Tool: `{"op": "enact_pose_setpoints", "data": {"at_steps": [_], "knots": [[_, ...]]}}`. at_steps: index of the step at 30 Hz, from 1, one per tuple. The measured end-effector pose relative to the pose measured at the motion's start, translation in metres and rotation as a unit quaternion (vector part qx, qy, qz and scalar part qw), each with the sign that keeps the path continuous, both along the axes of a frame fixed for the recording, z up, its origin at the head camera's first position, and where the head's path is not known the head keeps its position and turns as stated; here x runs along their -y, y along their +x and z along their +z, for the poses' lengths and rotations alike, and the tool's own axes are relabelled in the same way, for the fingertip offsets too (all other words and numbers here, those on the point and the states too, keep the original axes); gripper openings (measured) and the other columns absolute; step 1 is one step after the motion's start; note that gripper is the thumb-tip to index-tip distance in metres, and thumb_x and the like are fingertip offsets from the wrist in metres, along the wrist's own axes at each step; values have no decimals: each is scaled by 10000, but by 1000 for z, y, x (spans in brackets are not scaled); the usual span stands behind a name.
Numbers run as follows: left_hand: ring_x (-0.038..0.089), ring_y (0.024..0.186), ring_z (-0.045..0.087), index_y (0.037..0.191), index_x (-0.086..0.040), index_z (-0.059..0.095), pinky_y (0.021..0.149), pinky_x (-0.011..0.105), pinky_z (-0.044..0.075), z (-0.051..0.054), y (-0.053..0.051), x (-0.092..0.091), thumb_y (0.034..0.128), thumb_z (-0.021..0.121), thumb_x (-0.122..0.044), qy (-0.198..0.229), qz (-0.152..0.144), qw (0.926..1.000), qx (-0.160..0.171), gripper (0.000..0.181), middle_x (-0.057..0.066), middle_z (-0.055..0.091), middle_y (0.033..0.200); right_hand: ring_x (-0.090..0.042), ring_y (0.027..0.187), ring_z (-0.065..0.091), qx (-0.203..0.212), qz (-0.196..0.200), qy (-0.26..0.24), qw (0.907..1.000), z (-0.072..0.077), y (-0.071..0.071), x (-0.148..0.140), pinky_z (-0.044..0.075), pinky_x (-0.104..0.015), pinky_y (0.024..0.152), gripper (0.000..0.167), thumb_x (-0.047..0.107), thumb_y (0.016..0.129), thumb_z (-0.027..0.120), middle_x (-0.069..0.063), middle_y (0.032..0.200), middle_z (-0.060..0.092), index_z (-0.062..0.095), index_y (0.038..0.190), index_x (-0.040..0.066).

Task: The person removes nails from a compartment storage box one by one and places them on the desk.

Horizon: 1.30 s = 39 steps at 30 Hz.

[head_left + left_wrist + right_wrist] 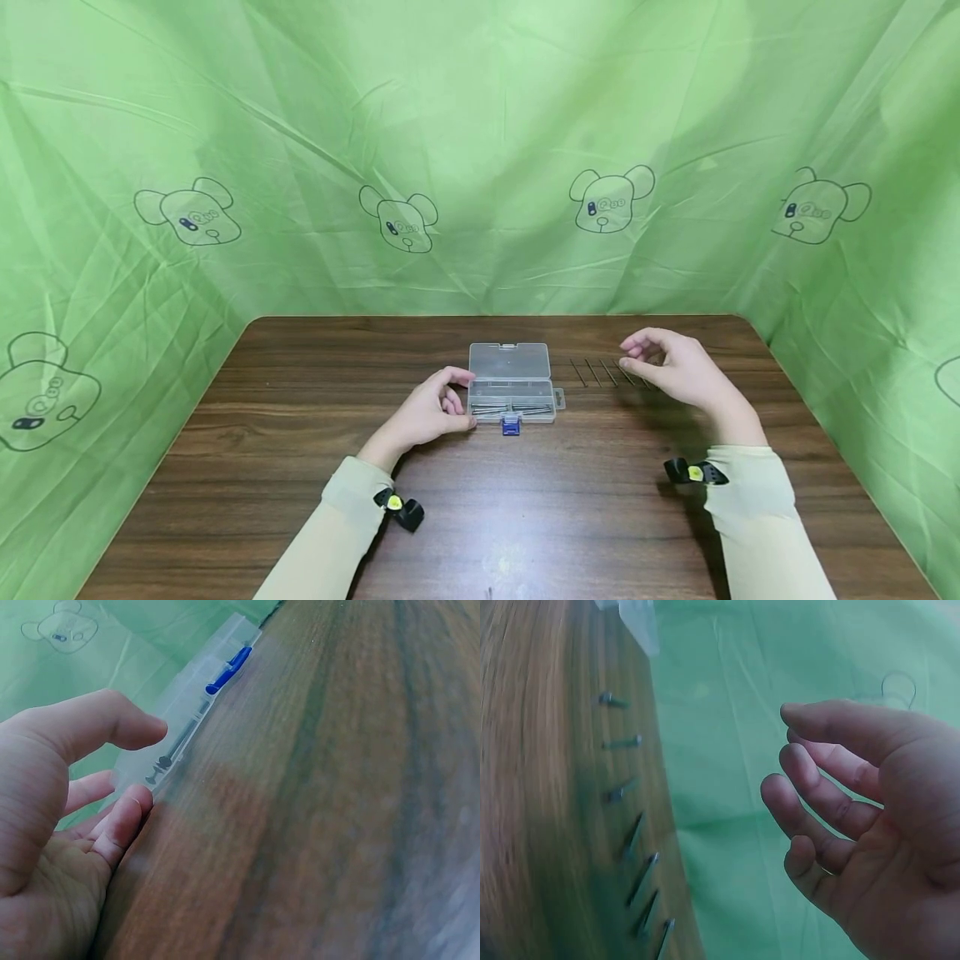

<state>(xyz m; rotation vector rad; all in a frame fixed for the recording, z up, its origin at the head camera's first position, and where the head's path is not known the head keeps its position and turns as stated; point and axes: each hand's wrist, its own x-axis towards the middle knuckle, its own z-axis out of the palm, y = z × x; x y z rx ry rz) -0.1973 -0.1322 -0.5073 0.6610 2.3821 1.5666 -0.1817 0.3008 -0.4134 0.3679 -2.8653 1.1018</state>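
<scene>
A clear plastic box [510,390] stands with its lid raised at the back and a blue latch [511,427] at the front; long metal nails or screws [531,409] lie inside. My left hand [429,410] grips the box's left end, thumb at the front corner and index finger at the back. In the left wrist view, fingertips of the left hand [82,795] meet the box [176,724] low down. My right hand [678,367], fingers loosely bent and holding nothing, hovers over a row of thin nails or screws [592,372]. The right wrist view shows several of them [634,836] beside the hand [870,802].
A dark wooden table [337,350] carries the box and the row. Green cloth [495,125] with bear-head drawings hangs behind the table and on both sides. A clear hanging tab [559,398] juts from the box's right end towards the row.
</scene>
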Motion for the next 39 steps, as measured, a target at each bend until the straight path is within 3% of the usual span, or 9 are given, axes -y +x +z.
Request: {"op": "enact_pose_setpoints", "data": {"at_steps": [5,11,16,20,24,29,34,39], "knots": [[171,832,646,1423,-62,628,725,223,544,0,0,1,801,925,10,9,8,10000,12,693,141,667,1236,-189,950,695,-60,315,-23,9995,6,-1,22,563,-262,813,260,239,1002,830,-17,1046,754,756,1197,84],[157,823,651,1428,-71,624,726,233,551,-3,-1,1,806,944,-36,-11,-32,10000,41,700,131,667,1252,-173,969,697,14,922,-50,9957,1,-1,56,583,-383,837,209,205,980,848,46,1017,749,765,1153,123],[164,821,653,1435,-71,624,725,234,550,-3,-1,1,811,955,-64,3,-33,10000,43,707,136,670,1272,-179,972,706,140,1665,-33,9859,-5,-4,93,611,-443,881,230,131,964,844,44,1016,745,755,1162,56],[188,825,651,1431,-63,625,716,231,542,-1,-1,2,797,962,-52,61,26,10000,51,718,150,672,1269,-157,967,710,354,2196,116,9749,-6,-8,128,622,-416,900,231,111,963,838,7,1035,761,755,1163,31],[229,840,651,1438,-42,612,708,222,527,-1,-2,2,793,956,-18,86,6,10000,22,732,175,665,1260,-148,968,698,396,2425,315,9688,-8,-12,160,601,-377,911,204,144,962,849,1,1045,763,779,1137,65],[340,852,651,1447,14,586,696,203,505,-1,-1,-1,798,924,47,112,-22,9999,52,733,244,657,1187,-179,1006,686,297,2408,353,9695,-15,-15,181,583,-399,938,149,151,963,857,7,1055,747,804,1099,122],[434,862,645,1426,75,574,703,204,507,15,7,-3,803,891,94,182,-81,9997,102,699,300,645,1150,-195,1045,685,284,2469,351,9680,-25,-16,188,575,-403,967,95,145,964,856,5,1067,716,815,1049,151],[381,825,645,1389,96,580,692,214,509,35,16,-3,804,885,96,235,-80,9997,-68,660,289,645,1121,-193,1037,678,63,2600,456,9645,-34,-18,187,561,-369,952,61,182,987,835,23,1066,697,832,1036,146]]}}
